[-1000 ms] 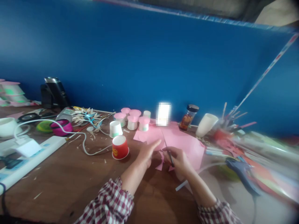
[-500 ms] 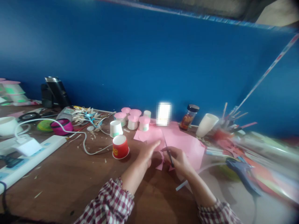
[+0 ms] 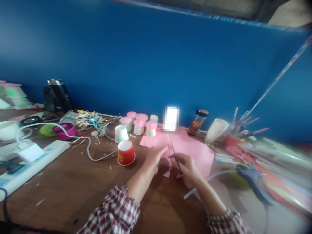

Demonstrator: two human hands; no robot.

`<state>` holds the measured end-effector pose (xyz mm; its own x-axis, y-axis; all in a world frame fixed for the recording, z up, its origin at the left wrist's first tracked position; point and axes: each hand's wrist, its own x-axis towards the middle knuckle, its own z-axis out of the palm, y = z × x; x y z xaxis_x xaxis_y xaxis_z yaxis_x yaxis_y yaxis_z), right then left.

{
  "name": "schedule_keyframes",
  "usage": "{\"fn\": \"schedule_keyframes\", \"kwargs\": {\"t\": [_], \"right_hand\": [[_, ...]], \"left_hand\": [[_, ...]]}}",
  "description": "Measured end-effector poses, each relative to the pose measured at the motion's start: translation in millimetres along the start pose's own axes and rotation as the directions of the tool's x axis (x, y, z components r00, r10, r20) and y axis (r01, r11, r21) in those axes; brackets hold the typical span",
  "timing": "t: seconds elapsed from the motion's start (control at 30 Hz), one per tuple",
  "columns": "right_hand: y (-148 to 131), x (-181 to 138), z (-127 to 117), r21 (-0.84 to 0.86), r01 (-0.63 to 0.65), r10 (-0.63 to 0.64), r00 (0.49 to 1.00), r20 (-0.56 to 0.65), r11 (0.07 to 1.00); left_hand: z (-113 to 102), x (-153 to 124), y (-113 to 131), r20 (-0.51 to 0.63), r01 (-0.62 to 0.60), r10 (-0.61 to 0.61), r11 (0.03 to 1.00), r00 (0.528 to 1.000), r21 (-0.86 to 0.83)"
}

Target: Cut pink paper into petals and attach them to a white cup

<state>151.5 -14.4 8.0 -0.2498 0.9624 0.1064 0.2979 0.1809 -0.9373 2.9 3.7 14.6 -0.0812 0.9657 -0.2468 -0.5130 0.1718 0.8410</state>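
My left hand [image 3: 154, 159] is at the near edge of a pink paper sheet [image 3: 195, 149], thumb stretched out over the pink and fingers curled partly out of sight, seeming to pinch the paper. In my right hand [image 3: 186, 165] is a slim, dark, pen-like tool [image 3: 178, 164], slanting up and left; its exact kind is unclear. Between the hands hangs a narrow cut pink paper scrap [image 3: 167, 170]. Left of my left hand a red paper cup [image 3: 126, 153] stands upright. Behind it are a white paper cup [image 3: 121, 134] and several small cups with pink discs on top [image 3: 139, 124].
A power strip [image 3: 34, 165] with a white charger [image 3: 30, 151] and cable lies left. At the back are a bright phone-shaped blurred patch [image 3: 171, 119], a dark-lidded jar [image 3: 198, 122] and a tilted white cup [image 3: 216, 130]. A glue gun [image 3: 254, 182] lies right, beside blurred craft materials.
Both hands and the pen-like tool keep almost the same position over the pink paper. Only a slight shift of the whole view is visible.
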Motion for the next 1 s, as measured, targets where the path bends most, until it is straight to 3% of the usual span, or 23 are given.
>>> {"fn": "schedule_keyframes", "kwargs": {"t": [1.0], "right_hand": [[-8.4, 0.2, -0.7, 0.003, -0.051, 0.051, 0.999, -0.011, 0.999]], "left_hand": [[-5.8, 7.3, -6.2, 0.010, -0.021, 0.020, 0.999, 1.000, 0.026]]}}
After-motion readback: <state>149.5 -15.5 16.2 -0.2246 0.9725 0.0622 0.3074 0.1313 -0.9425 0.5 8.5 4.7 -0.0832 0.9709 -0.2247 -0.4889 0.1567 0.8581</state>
